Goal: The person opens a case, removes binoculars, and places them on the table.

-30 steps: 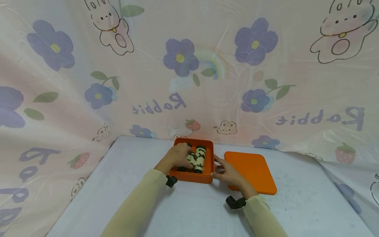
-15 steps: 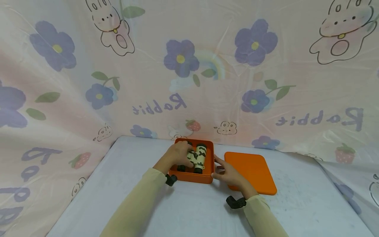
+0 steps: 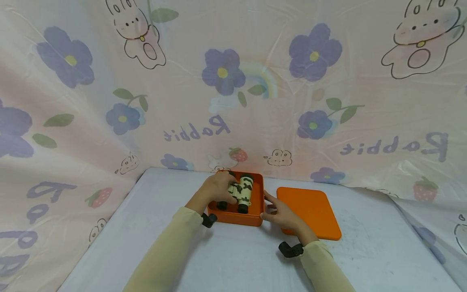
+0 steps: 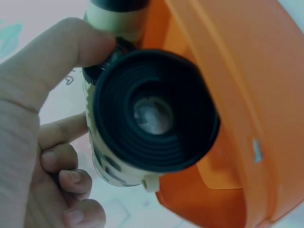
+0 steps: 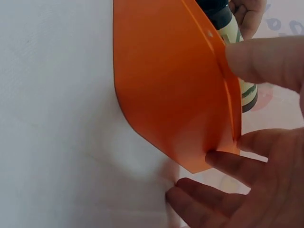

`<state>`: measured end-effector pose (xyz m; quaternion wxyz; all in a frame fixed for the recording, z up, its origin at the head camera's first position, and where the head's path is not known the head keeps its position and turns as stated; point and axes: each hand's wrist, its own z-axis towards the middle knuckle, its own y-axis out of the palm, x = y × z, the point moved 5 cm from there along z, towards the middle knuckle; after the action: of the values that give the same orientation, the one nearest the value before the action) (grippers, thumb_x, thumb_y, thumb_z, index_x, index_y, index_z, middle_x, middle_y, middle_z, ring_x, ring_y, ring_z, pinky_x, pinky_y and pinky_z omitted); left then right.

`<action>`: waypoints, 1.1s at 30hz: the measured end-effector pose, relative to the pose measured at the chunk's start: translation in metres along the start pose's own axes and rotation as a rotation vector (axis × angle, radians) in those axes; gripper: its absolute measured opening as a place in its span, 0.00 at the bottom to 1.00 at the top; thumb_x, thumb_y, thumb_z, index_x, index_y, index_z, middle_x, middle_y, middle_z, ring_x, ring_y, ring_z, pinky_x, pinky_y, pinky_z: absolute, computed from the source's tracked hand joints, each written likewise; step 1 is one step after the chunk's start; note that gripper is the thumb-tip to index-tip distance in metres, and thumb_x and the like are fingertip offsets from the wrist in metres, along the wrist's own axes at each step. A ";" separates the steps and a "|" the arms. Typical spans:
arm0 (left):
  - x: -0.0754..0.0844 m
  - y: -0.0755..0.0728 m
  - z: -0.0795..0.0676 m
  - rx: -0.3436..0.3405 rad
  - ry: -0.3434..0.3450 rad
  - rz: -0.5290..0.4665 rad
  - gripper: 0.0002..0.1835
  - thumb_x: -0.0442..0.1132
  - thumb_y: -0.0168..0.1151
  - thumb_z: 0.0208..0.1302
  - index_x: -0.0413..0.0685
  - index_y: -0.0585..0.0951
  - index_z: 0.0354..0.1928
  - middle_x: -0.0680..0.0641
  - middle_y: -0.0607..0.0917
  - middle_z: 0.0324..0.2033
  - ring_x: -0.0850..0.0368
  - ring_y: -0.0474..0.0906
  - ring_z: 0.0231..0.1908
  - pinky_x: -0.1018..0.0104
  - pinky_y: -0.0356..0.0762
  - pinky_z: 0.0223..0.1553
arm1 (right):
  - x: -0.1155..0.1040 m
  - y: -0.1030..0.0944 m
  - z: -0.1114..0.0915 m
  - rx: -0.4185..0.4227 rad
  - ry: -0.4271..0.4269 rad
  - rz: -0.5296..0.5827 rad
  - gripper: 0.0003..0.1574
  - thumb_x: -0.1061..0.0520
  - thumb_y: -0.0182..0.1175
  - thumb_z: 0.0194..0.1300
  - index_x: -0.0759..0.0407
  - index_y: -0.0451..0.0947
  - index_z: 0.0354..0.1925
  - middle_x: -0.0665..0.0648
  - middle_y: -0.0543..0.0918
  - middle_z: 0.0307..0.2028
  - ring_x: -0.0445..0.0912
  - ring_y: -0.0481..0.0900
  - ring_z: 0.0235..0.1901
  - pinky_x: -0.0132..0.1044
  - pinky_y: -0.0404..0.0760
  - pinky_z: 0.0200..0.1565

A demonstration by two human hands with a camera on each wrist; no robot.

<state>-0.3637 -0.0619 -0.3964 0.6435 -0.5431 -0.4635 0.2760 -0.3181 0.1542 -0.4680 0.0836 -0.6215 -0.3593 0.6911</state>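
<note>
My left hand (image 3: pixel 216 188) grips camouflage-patterned binoculars (image 3: pixel 246 191) by the left barrel and middle, over an orange box (image 3: pixel 235 219). In the left wrist view, a black eyecup (image 4: pixel 154 111) faces the camera close beside the box wall (image 4: pixel 237 85), and the thumb lies across the focus part between the barrels. The right wrist view has part of the binoculars (image 5: pixel 247 92) standing out past the box rim. At the box's right side, my right hand (image 3: pixel 281 213) touches the outer wall (image 5: pixel 166 80) with thumb and fingertips, the fingers fairly straight and spread.
A flat orange lid (image 3: pixel 310 211) lies on the white table (image 3: pixel 237 259) to the right of the box, partly behind the right hand. A printed curtain (image 3: pixel 255 121) with flowers and rabbits hangs close behind the box and along the sides.
The binoculars have shifted slightly up and to the left with my left hand. The right hand, box and lid have stayed in place.
</note>
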 end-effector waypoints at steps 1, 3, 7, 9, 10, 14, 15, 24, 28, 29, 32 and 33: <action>0.000 -0.001 0.000 0.001 -0.001 0.003 0.37 0.58 0.76 0.42 0.56 0.80 0.58 0.51 0.80 0.52 0.56 0.75 0.48 0.56 0.78 0.52 | 0.000 0.000 0.000 0.000 0.003 -0.001 0.54 0.52 0.64 0.61 0.55 0.46 0.76 0.64 0.59 0.72 0.61 0.72 0.61 0.55 0.74 0.61; 0.000 -0.003 -0.001 0.001 -0.002 0.008 0.37 0.58 0.75 0.43 0.56 0.80 0.58 0.51 0.80 0.52 0.56 0.74 0.48 0.56 0.78 0.52 | 0.000 0.000 0.000 0.002 0.007 -0.002 0.55 0.51 0.64 0.61 0.54 0.46 0.76 0.64 0.59 0.72 0.61 0.72 0.61 0.56 0.74 0.61; 0.000 -0.006 -0.004 0.010 -0.005 0.006 0.36 0.58 0.76 0.42 0.56 0.80 0.57 0.51 0.80 0.51 0.56 0.74 0.47 0.56 0.78 0.52 | 0.000 0.000 0.000 0.001 0.008 0.005 0.56 0.50 0.65 0.60 0.53 0.45 0.76 0.63 0.59 0.73 0.61 0.72 0.61 0.57 0.74 0.60; 0.000 -0.008 -0.005 0.015 -0.006 0.006 0.36 0.58 0.76 0.42 0.55 0.81 0.56 0.51 0.80 0.50 0.56 0.74 0.46 0.57 0.78 0.52 | 0.000 0.000 -0.001 0.001 0.007 0.011 0.56 0.50 0.65 0.59 0.53 0.46 0.76 0.63 0.59 0.73 0.61 0.72 0.61 0.57 0.74 0.60; 0.000 -0.009 -0.006 0.017 -0.007 0.005 0.36 0.58 0.75 0.42 0.55 0.81 0.56 0.51 0.81 0.50 0.56 0.74 0.46 0.57 0.78 0.51 | 0.000 0.000 -0.001 0.001 0.008 0.013 0.56 0.50 0.66 0.59 0.53 0.46 0.76 0.63 0.59 0.73 0.61 0.72 0.61 0.57 0.74 0.60; -0.001 -0.010 -0.008 0.015 -0.024 0.003 0.35 0.58 0.75 0.42 0.56 0.81 0.56 0.51 0.80 0.49 0.56 0.73 0.45 0.56 0.78 0.51 | 0.000 0.000 -0.002 0.000 0.012 0.016 0.56 0.50 0.66 0.59 0.53 0.46 0.76 0.63 0.59 0.73 0.61 0.72 0.61 0.58 0.73 0.60; -0.002 -0.010 -0.008 0.014 -0.030 0.001 0.36 0.58 0.75 0.42 0.56 0.80 0.56 0.51 0.80 0.50 0.56 0.73 0.45 0.56 0.78 0.51 | 0.000 0.001 -0.002 0.000 0.016 0.019 0.56 0.50 0.66 0.59 0.53 0.45 0.76 0.63 0.59 0.73 0.61 0.71 0.62 0.59 0.73 0.61; -0.007 -0.013 -0.012 0.020 -0.025 -0.018 0.35 0.57 0.76 0.42 0.56 0.81 0.56 0.52 0.81 0.48 0.56 0.73 0.44 0.57 0.78 0.49 | 0.001 0.001 -0.002 0.001 0.045 0.035 0.56 0.50 0.65 0.60 0.50 0.45 0.77 0.61 0.58 0.73 0.61 0.71 0.63 0.61 0.71 0.61; -0.011 -0.015 -0.014 0.026 -0.023 -0.032 0.34 0.56 0.75 0.42 0.56 0.81 0.55 0.52 0.81 0.47 0.57 0.73 0.43 0.58 0.78 0.48 | 0.001 0.001 -0.003 0.007 0.051 0.039 0.56 0.50 0.66 0.60 0.49 0.45 0.77 0.61 0.58 0.73 0.61 0.71 0.62 0.61 0.71 0.61; -0.011 -0.016 -0.014 0.027 -0.022 -0.035 0.34 0.56 0.75 0.41 0.55 0.81 0.55 0.52 0.81 0.47 0.57 0.73 0.43 0.58 0.78 0.48 | 0.002 0.001 -0.003 0.006 0.053 0.039 0.56 0.49 0.66 0.59 0.49 0.45 0.77 0.61 0.58 0.73 0.61 0.71 0.62 0.61 0.71 0.61; -0.014 -0.017 -0.015 0.030 -0.023 -0.033 0.34 0.55 0.75 0.41 0.55 0.81 0.55 0.52 0.81 0.47 0.57 0.73 0.42 0.58 0.78 0.46 | 0.002 0.000 -0.004 0.005 0.046 0.035 0.57 0.49 0.66 0.59 0.50 0.44 0.77 0.61 0.58 0.73 0.61 0.71 0.62 0.61 0.72 0.61; -0.014 -0.018 -0.015 0.030 -0.025 -0.033 0.34 0.55 0.75 0.41 0.55 0.81 0.55 0.52 0.81 0.47 0.57 0.73 0.42 0.59 0.78 0.46 | 0.002 0.000 -0.004 0.006 0.050 0.038 0.57 0.49 0.66 0.59 0.49 0.45 0.77 0.60 0.58 0.73 0.61 0.71 0.63 0.60 0.72 0.61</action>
<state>-0.3586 -0.0858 -0.3831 0.6501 -0.5223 -0.4761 0.2791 -0.3147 0.1565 -0.4694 0.0812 -0.6452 -0.3430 0.6779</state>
